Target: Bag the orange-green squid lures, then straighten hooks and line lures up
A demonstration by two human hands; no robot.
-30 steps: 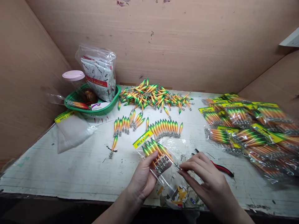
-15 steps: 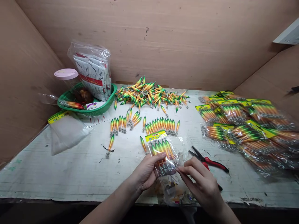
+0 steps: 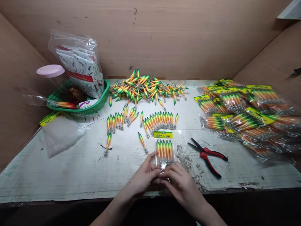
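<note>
From my remote view, left hand [image 3: 148,174] and right hand [image 3: 180,179] now both pinch the bag [image 3: 163,135] low, its lures [image 3: 164,150] straightened since slanting, so filling looks finished.

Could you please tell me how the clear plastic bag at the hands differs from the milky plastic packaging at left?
The clear plastic bag shows a row of green-and-orange lures; the milky plastic packaging shows none. The clear bag is held in the left hand, while the milky packaging lies on the white table. Both have yellow headers reading BCT LURE.
</note>
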